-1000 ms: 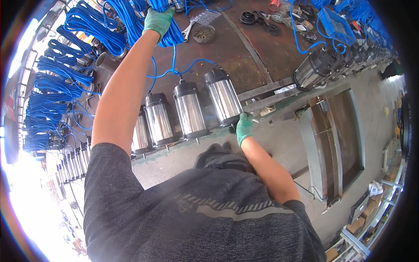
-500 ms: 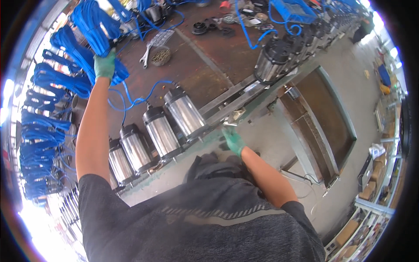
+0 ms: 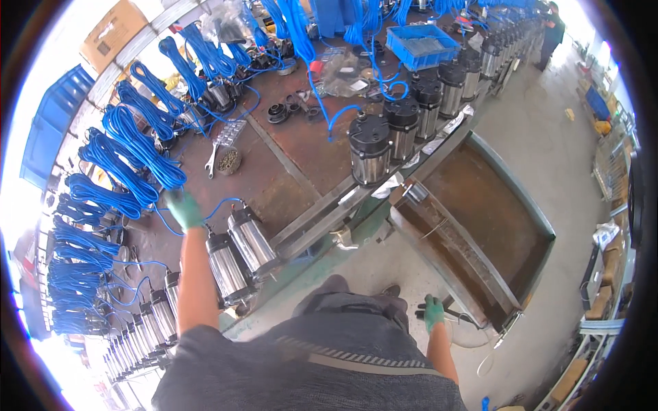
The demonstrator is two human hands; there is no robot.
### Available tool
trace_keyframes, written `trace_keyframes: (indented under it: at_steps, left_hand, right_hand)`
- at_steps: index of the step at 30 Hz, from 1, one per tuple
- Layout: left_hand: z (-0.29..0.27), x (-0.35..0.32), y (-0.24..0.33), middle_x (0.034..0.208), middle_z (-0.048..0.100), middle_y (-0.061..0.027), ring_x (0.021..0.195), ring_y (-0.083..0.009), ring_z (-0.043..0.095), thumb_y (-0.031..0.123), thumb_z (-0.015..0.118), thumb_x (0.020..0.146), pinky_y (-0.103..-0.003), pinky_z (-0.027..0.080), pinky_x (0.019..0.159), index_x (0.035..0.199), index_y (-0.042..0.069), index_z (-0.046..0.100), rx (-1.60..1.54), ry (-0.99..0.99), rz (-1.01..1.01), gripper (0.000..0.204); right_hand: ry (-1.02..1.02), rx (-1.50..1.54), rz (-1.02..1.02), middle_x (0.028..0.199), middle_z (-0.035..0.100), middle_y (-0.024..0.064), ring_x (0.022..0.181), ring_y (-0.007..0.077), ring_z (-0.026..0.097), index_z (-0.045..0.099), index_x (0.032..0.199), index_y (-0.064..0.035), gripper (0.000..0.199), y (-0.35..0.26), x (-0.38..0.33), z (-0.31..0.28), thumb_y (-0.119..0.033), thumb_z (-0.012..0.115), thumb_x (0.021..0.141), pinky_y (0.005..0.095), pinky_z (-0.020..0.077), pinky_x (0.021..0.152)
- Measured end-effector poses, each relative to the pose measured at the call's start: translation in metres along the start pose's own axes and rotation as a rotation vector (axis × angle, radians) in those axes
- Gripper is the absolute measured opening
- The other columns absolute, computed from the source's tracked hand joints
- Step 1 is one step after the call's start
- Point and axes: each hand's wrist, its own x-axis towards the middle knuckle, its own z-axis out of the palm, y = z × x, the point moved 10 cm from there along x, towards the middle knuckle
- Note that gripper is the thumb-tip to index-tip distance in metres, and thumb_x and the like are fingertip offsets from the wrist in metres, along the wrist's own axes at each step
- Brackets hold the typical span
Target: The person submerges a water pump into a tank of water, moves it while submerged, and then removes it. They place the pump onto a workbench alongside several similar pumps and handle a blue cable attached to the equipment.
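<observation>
My left hand, in a green glove, reaches over the bench at the lower end of a bundled blue cable. Its fingers look loosely stretched and partly blurred; whether they touch the bundle is hard to see. Below that hand, two steel pump bodies with black tops lie tilted at the bench edge, with a thin blue cable joined to them. My right hand, gloved in green with dark fingertips, hangs low beside the water tank, its fingers apart and nothing in them.
More blue cable bundles line the left. On the bench are a wrench, a bowl of small parts and a blue crate. Upright pumps line the far right edge. Another person stands far off.
My view has shifted away from the bench's left part. My left hand has come down off the blue bundle it was at. My right hand has moved from the bench edge to beside the tank.
</observation>
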Motion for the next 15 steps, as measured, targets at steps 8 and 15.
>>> trace_keyframes:
  at_steps: [8,15]
  left_hand:
    - [0.272,-0.241,0.105,0.114,0.070,-0.0139,0.106,-0.0215,0.067,0.027,0.058,0.103,-0.034,0.055,0.090,0.127,-0.005,0.062,-0.007,-0.963,0.048,0.041]
    - [0.456,-0.198,0.173,0.102,0.072,-0.0117,0.094,-0.0268,0.067,0.047,0.051,0.104,-0.038,0.051,0.083,0.118,0.000,0.067,-0.152,-0.746,0.517,0.051]
  right_hand:
    - [0.027,-0.024,0.202,0.088,0.070,0.0171,0.054,0.0263,0.066,0.053,0.124,-0.0025,0.041,0.105,0.008,-0.079,-0.037,0.050,0.104,0.0374,0.0530,0.046]
    - [0.293,0.249,0.340,0.089,0.069,0.0167,0.055,0.0287,0.066,0.053,0.118,-0.0088,0.033,0.184,-0.040,-0.145,-0.038,0.048,0.104,0.0388,0.0534,0.047]
